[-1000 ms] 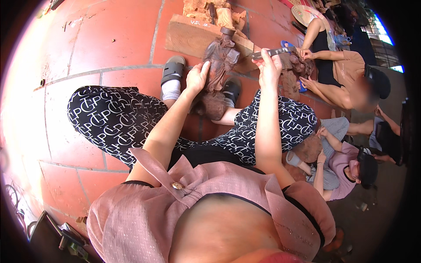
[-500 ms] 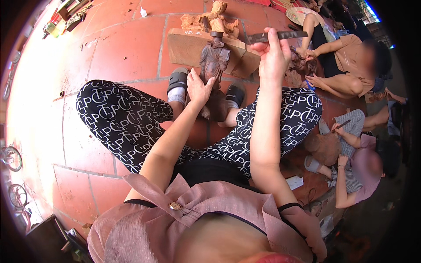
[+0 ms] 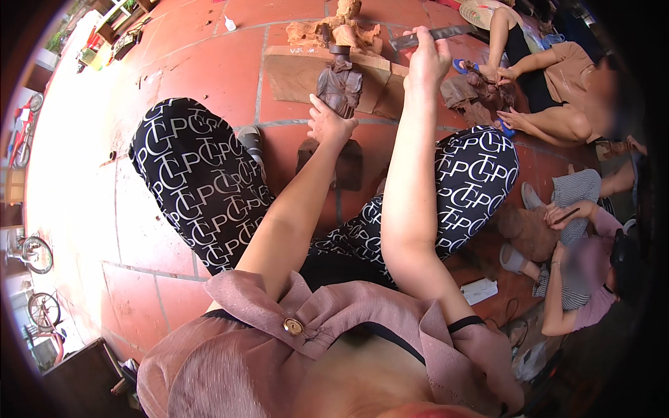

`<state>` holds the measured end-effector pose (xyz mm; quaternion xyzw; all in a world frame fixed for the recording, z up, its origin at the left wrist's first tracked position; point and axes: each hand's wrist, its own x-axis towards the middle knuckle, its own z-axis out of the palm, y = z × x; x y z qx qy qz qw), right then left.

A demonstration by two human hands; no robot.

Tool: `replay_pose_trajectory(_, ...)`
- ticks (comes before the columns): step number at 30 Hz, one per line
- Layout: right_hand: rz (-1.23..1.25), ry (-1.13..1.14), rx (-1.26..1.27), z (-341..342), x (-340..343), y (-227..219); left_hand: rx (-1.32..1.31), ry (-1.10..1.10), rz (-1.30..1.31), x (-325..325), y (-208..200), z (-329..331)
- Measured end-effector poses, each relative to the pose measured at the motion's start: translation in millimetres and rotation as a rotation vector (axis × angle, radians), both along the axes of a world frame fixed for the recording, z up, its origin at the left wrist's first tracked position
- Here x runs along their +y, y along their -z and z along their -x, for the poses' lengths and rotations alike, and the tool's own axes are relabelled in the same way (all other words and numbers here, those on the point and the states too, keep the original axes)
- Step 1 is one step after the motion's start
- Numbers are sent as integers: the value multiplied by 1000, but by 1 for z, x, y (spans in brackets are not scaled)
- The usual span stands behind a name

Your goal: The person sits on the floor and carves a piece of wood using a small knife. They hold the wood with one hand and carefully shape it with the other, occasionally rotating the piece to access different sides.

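A dark brown carved wooden figure (image 3: 340,85) stands between my legs, its lower part widening into a dark base (image 3: 346,167). My left hand (image 3: 331,124) is wrapped round it below the middle, the thumb on its right side. Up and to the right, my right hand (image 3: 427,61) grips a long, flat, dark strip-like tool (image 3: 449,33), which sticks out on both sides of the fingers. The tool is apart from the figure. My left forearm partly covers the base.
Behind the figure lies a thick wooden block (image 3: 296,76), with a lighter orange-brown carving (image 3: 303,35) beyond it. At the right, one person (image 3: 568,83) sits by another dark carving (image 3: 481,90); a second person (image 3: 589,268) holds a brown piece (image 3: 533,233). Red tiles (image 3: 188,70) cover the floor.
My left hand has shifted right and closed more firmly round the figure. My right hand has moved slightly up and left with the tool. My left foot has moved left, away from the base.
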<state>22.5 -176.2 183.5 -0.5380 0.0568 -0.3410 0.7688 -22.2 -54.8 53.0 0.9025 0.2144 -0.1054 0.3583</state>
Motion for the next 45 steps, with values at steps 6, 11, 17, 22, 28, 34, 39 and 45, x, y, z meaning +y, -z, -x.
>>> replay_pose_trajectory(6, 39, -61, 362, -22, 6, 69, -44, 57, 12, 12, 0, 3)
replay_pose_trajectory(11, -29, -53, 606, -11, 1, 151, -128, 142, 73, 26, 20, -5)
replay_pose_trajectory(17, -197, -189, 730, 19, 25, 224, -207, 210, 243, 41, 39, -18)
replay_pose_trajectory(22, -123, -431, 1077, 21, 48, 228, -209, 237, 287, 50, 41, -22)
replay_pose_trajectory(28, -183, -382, 1136, 15, 35, 257, -162, 360, 270, 41, 32, -18)
replay_pose_trajectory(34, 114, -322, 1045, 26, 19, 240, -205, 344, 687, 35, 44, -21)
replay_pose_trajectory(39, 414, -170, 1074, 19, -2, 244, 19, 306, 1134, 26, 52, -31)
replay_pose_trajectory(45, 673, -158, 1017, 22, 15, 220, 76, 414, 1228, 47, 29, -44)
